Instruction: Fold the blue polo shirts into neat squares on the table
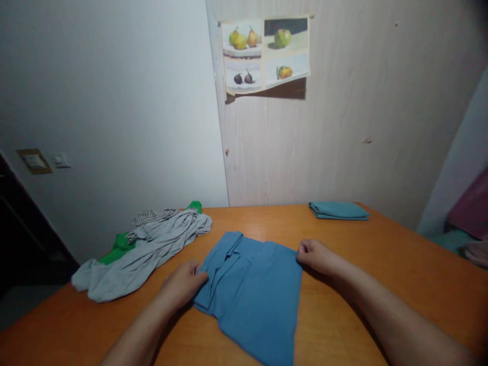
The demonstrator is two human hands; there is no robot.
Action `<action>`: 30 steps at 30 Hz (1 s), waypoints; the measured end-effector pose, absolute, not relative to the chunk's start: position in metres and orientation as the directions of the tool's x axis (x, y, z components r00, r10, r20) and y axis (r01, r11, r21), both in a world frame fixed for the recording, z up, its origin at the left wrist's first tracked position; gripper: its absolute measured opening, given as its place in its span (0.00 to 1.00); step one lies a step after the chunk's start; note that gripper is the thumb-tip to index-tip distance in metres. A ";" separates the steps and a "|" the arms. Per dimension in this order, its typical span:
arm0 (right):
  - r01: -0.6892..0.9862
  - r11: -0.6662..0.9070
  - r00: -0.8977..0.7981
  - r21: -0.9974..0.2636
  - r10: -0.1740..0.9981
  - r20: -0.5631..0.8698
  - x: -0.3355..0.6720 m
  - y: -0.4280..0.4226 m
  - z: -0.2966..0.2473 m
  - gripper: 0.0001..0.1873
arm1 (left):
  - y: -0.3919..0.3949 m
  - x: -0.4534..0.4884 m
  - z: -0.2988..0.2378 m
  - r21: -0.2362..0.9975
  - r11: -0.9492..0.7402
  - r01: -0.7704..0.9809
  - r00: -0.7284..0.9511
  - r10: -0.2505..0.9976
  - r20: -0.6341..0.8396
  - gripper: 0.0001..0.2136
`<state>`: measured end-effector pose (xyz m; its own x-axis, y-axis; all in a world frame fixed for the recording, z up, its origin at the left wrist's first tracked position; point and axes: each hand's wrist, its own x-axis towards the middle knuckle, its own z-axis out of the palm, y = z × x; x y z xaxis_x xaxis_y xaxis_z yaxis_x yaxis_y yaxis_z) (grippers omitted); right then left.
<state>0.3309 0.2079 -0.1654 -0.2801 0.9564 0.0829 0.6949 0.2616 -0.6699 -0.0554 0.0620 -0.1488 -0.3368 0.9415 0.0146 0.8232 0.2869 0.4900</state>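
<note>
My left hand [185, 282] pinches the folded left edge of the blue shirt [253, 292], lower centre on the worktop [381, 264]; my right hand [314, 255] grips its upper right corner, fingers closed. Judged mid-fold; next fold needs both edges aligned.

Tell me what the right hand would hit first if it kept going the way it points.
Pointing leftward, the right hand grips the blue shirt edge; it would slide over that shirt, probably toward the left hand, though depth is unclear.

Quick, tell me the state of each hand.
Left hand: fingers curled, pressing the left edge of the blue shirt.
Right hand: closed, pinching the shirt's right edge.
</note>
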 end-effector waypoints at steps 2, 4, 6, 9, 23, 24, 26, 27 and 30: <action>0.750 0.265 -0.220 -0.606 0.964 0.149 0.344 0.219 -0.166 0.06 | 0.053 -0.044 -0.151 0.511 0.250 0.822 -0.291 0.957 0.001 0.10; 0.796 0.247 -0.162 -0.553 0.966 0.200 0.356 0.227 -0.165 0.05 | 0.043 -0.033 -0.151 0.519 0.228 0.824 -0.262 0.965 -0.009 0.11; 0.823 0.220 -0.107 -0.524 0.966 0.237 0.363 0.231 -0.163 0.04 | 0.034 -0.024 -0.149 0.520 0.211 0.828 -0.233 0.972 -0.025 0.13; 0.826 0.211 -0.066 -0.522 0.957 0.283 0.364 0.229 -0.160 0.04 | 0.029 -0.019 -0.142 0.507 0.173 0.845 -0.184 0.983 -0.029 0.18; 0.560 0.467 -0.368 -0.684 0.880 0.300 0.287 0.163 -0.146 0.18 | 0.097 0.028 -0.122 0.433 0.041 0.900 -0.120 0.980 0.157 0.26; 0.575 0.447 -0.352 -0.686 0.891 0.286 0.282 0.160 -0.146 0.23 | 0.097 0.032 -0.122 0.395 0.066 0.916 -0.131 0.981 0.141 0.27; 0.622 0.410 -0.319 -0.667 0.911 0.262 0.274 0.157 -0.147 0.32 | 0.098 0.037 -0.121 0.311 0.097 0.945 -0.144 0.981 0.132 0.26; 0.649 0.399 -0.312 -0.648 0.916 0.252 0.270 0.156 -0.147 0.34 | 0.098 0.039 -0.121 0.272 0.105 0.957 -0.145 0.980 0.133 0.25; 0.714 0.394 -0.338 -0.579 0.918 0.208 0.258 0.155 -0.144 0.32 | 0.099 0.046 -0.121 0.150 0.123 0.981 -0.143 0.980 0.135 0.21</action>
<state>0.2582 0.1552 -0.1439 -0.3381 0.9178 0.2081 0.7135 0.3942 -0.5793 0.0464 0.0994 -0.1206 -0.1432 0.9804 0.1352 0.9810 0.1226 0.1504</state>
